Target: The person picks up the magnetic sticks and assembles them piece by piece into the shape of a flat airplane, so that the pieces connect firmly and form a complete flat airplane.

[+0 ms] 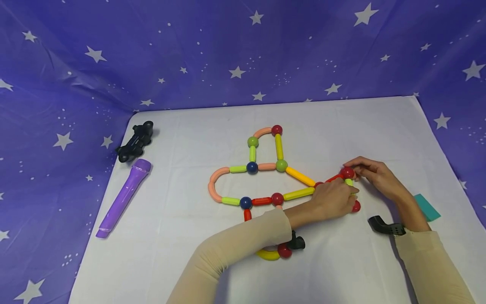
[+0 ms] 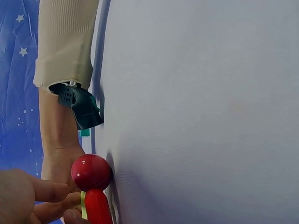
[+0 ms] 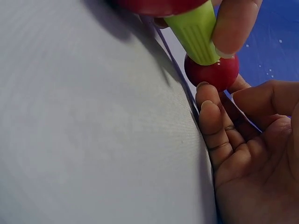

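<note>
In the head view, balls and sticks are joined into a flat figure. At its right end, my left hand pinches a green stick. That stick joins a red ball to a nearer red ball. My right hand holds the farther red ball with its fingertips, palm turned up in the right wrist view. A red stick meets the nearer ball in the left wrist view. My left hand covers part of this end.
A yellow stick, an orange stick and blue balls continue the figure leftward. My left forearm crosses its near part. A purple tube and a black object lie at left. A teal piece lies beside my right wrist.
</note>
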`<state>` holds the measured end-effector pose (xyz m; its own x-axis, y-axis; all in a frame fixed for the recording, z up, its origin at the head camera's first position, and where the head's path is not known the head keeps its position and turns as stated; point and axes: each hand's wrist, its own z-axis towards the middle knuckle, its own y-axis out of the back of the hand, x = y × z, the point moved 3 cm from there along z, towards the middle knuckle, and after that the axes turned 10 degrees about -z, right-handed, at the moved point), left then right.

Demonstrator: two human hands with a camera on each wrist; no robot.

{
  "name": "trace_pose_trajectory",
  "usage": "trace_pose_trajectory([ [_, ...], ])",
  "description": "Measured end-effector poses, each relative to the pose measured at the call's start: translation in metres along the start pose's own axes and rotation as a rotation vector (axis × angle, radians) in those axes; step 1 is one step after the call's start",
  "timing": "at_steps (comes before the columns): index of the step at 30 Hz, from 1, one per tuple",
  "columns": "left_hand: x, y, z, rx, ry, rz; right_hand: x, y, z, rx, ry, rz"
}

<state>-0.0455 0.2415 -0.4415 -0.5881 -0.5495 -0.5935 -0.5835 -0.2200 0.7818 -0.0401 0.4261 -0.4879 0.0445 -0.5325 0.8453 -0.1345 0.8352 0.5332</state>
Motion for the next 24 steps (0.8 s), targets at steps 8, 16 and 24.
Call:
trace_pose_trajectory([
  [8, 0.0006, 0.0011, -0.0003, 0.003, -0.006, -0.022, 0.0022, -0.0015, 0.0009, -0.008, -0.016, -0.003],
  [16, -0.0011, 0.0017, 0.0009, 0.161, 0.009, 0.072, 0.0019, -0.0006, 0.0012, -0.008, -0.045, -0.024],
  [24, -0.0008, -0.0002, 0.0026, 0.157, -0.003, 0.044, 0.0023, -0.0010, 0.0005, -0.006, -0.071, -0.047],
])
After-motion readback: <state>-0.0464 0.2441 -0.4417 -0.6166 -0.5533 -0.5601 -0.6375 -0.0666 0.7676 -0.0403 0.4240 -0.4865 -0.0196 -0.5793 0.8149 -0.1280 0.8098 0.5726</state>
